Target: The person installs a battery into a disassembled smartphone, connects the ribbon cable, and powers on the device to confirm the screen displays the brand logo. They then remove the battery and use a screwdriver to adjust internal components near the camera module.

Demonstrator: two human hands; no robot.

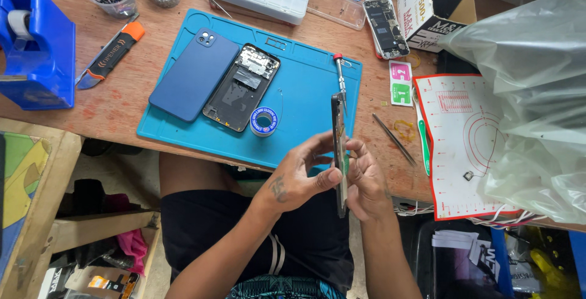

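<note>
where hands (332,180) pinch: thin flat phone (339,152)

A phone frame (339,152) stood on edge between the left hand (299,180) and the right hand (366,183), at the near edge of the work mat (305,85). On the mat behind them lay a screwdriver (340,76), with a tape roll (264,121) to its left, then an opened phone (243,86) and a back cover (194,74) farther left. Right of the mat lay tweezers (394,138), and a utility knife (110,54) lay left of it on the table (116,109).
</note>
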